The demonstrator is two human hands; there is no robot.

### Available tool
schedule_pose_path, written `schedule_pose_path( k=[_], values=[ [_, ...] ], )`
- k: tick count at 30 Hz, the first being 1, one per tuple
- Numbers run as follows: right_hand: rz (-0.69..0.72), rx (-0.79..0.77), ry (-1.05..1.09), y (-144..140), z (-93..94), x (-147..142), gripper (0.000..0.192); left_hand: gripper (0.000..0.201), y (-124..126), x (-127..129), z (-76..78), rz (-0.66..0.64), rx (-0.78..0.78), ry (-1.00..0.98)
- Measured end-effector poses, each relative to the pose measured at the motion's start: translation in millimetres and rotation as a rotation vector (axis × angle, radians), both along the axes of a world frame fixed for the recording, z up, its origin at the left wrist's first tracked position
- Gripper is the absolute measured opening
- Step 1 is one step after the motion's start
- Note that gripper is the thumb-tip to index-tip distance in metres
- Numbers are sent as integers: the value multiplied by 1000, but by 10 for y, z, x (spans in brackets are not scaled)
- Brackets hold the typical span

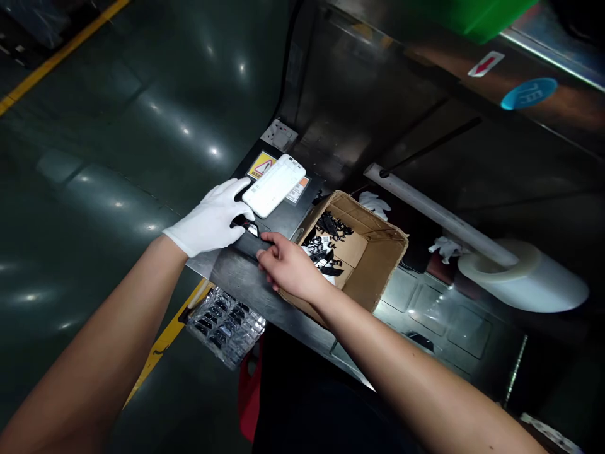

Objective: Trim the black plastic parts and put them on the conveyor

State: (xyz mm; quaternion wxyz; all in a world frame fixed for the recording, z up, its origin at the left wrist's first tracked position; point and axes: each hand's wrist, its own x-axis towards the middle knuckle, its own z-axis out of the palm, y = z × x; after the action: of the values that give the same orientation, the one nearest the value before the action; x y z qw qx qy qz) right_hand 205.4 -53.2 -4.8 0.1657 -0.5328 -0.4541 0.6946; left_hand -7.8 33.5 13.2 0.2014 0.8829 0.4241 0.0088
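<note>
A white glove covers my left hand (212, 217), its thumb and fingers curved around a small black part (246, 224) with a pale patch at its right end. My right hand (289, 266) is bare, fingers curled and index fingertip against or very near that end of the part. Whatever its curled fingers hold, if anything, is hidden. Just beyond the gloved fingertips lies a white phone-like device (276, 185). To the right of my hands stands an open cardboard box (366, 293) with many small black parts (331, 227) and some white pieces inside.
A clear plastic tray (227, 325) of black pieces juts out at the bench's near edge. Behind the device are a warning label (263, 165) and a power socket (280, 134). A white roll (534, 277) hangs on a rod at right. Below is a red stool (249, 391).
</note>
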Motion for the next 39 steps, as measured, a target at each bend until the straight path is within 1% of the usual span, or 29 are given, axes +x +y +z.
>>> schedule_pose_path(
  k=[1, 3, 7, 12, 19, 25, 32, 36, 39],
  values=[
    [-34, -71, 45, 33, -6, -39, 50, 22, 2, -2, -3, 0, -2, 1],
    [-82, -148, 92, 84, -14, -101, 51, 23, 7, -3, -2, -2, -9, 7],
    [-136, -189, 124, 111, -11, -158, 46, 23, 23, -5, 0, -14, -35, -1],
    [-162, -173, 136, 55, -31, -167, 43, 24, 37, -26, -21, -15, -51, -27],
    [-168, -125, 121, -31, -147, -160, 40, 23, 39, -41, -15, 6, -85, -24],
    [-183, -129, 120, -43, -190, -159, 38, 22, 3, -51, -51, 61, -80, 13],
    [-231, -214, 149, 4, -103, -207, 34, 23, -9, -54, -56, 60, -76, 14],
    [-305, -277, 210, 21, -76, -260, 26, 23, 0, -56, -36, 50, -82, 34],
    [-359, -301, 247, 11, -80, -280, 24, 22, 2, -51, -23, 48, -90, 33]
  ],
)
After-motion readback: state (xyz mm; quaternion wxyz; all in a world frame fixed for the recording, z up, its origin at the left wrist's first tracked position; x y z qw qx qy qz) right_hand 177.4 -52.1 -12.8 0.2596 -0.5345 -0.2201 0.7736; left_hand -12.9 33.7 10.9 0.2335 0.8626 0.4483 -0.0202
